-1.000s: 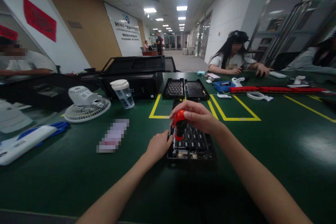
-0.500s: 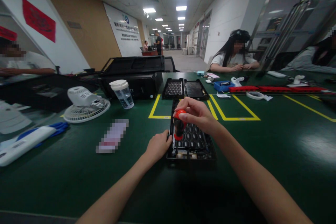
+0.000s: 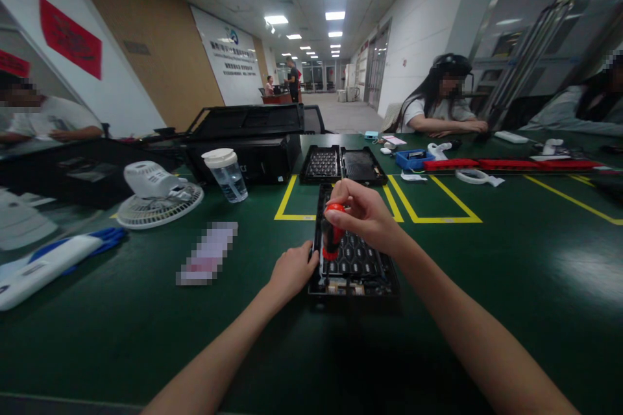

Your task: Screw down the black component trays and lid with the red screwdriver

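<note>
In front of me on the green table lies an open black case (image 3: 360,262), its inside filled with rows of dark hexagonal cells and some gold-coloured parts at the near end. My left hand (image 3: 293,270) grips the case's left edge, thumb along the rim. With thumb and fingers at the top of its handle, my right hand (image 3: 363,211) holds a red and black screwdriver (image 3: 333,237) upright. The screwdriver's shaft points down at the near left corner of the case; its tip is too small to make out.
Behind stands a second open black case (image 3: 321,162) beside yellow tape lines. To the left are a lidded cup (image 3: 228,175), a white fan (image 3: 160,198) and a blurred flat item (image 3: 209,253). A blue tray (image 3: 413,159) and tape roll (image 3: 472,176) lie right. Other people sit around the table.
My right fingers have shifted slightly round the top of the screwdriver handle. My left hand and the case stay put. The person at the right has lowered their hands and leaned.
</note>
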Demonstrator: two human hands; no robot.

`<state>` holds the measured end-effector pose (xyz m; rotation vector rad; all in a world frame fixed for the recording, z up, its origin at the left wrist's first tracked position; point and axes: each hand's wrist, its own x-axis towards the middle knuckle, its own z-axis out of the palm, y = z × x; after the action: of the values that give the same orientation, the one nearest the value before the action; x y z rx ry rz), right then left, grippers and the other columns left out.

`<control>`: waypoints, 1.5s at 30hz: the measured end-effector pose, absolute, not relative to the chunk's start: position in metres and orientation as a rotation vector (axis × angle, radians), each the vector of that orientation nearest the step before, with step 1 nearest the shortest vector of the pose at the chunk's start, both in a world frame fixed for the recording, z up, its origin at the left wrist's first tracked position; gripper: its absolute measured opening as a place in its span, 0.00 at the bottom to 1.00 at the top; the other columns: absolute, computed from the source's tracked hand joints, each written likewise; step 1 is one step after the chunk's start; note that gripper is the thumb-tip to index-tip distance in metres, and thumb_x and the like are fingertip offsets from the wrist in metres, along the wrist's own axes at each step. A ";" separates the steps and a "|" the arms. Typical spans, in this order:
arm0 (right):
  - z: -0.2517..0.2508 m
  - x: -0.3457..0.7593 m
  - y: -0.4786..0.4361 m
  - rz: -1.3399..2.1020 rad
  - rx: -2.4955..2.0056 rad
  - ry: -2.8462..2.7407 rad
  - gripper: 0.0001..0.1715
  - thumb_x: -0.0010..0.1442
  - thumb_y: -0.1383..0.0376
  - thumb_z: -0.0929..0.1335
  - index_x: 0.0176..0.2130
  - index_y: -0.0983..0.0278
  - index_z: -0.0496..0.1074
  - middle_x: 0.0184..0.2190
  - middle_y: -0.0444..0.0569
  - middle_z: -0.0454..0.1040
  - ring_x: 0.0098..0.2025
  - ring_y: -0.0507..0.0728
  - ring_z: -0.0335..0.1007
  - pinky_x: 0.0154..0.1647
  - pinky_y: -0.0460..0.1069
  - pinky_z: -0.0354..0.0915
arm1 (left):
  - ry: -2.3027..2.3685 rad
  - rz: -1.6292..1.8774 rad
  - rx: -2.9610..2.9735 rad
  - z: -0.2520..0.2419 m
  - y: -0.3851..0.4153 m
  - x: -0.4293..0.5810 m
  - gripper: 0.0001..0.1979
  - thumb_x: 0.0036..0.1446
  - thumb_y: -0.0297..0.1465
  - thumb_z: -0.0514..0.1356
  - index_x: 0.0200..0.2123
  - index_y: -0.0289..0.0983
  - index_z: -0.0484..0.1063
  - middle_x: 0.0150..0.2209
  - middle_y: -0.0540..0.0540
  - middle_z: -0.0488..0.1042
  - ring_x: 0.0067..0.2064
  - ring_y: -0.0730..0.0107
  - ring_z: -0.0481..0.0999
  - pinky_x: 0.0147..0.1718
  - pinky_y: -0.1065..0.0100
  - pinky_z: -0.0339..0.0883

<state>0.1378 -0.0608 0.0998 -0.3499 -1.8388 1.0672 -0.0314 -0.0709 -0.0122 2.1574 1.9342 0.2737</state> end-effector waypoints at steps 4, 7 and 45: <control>0.100 0.137 -0.063 1.016 -0.386 -1.841 0.11 0.53 0.64 0.68 0.27 0.65 0.60 0.26 0.42 0.60 0.27 0.47 0.58 0.24 0.42 0.59 | 1.932 0.248 2.132 -0.007 -0.073 -0.029 0.14 0.60 0.36 0.45 0.40 0.38 0.67 0.37 0.42 0.75 0.39 0.60 0.75 0.35 0.67 0.63; 0.101 0.136 -0.065 0.962 -0.428 -1.843 0.11 0.52 0.65 0.68 0.27 0.65 0.60 0.25 0.41 0.59 0.26 0.47 0.57 0.22 0.41 0.58 | 1.951 0.217 2.089 -0.002 -0.075 -0.027 0.14 0.61 0.36 0.46 0.42 0.38 0.67 0.38 0.42 0.75 0.40 0.60 0.75 0.37 0.67 0.63; 0.097 0.133 -0.065 0.715 -0.607 -1.794 0.13 0.52 0.66 0.68 0.25 0.64 0.57 0.23 0.39 0.56 0.23 0.45 0.54 0.18 0.41 0.54 | 1.946 0.224 2.082 0.000 -0.075 -0.027 0.14 0.61 0.36 0.46 0.43 0.39 0.67 0.40 0.42 0.75 0.42 0.61 0.74 0.39 0.67 0.62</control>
<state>0.1328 -0.0648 0.0972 -0.6070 -1.7937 0.7150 -0.0268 -0.0753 -0.0003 2.0823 1.9457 0.2238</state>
